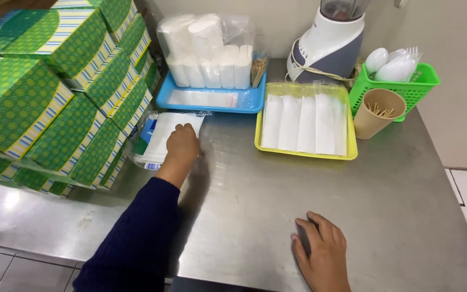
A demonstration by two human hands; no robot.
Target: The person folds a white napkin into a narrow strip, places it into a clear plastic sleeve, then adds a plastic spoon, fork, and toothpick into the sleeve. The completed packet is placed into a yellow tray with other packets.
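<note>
left hand [182,145] fingers curled on the plastic-wrapped napkin pack [160,141] | right hand [322,254] flat, holding nothing, on the steel table [244,189] | I'd pinch the wrapper edge, lift squarely

boxes [55,92]: green, dotted, striped edges
tray [305,153] beyond right hand [322,254]: yellow
basket [414,86]: green
sleeve [136,238]: navy

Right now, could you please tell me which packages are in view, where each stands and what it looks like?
Stacked cartons: far left of the steel table, green patterned with striped edges.
Plastic napkin pack: under the left hand, flat, white with blue.
Bagged tissue rolls: on the blue tray, clear wrap, white.
Wrapped white packets: in the yellow tray.
</note>
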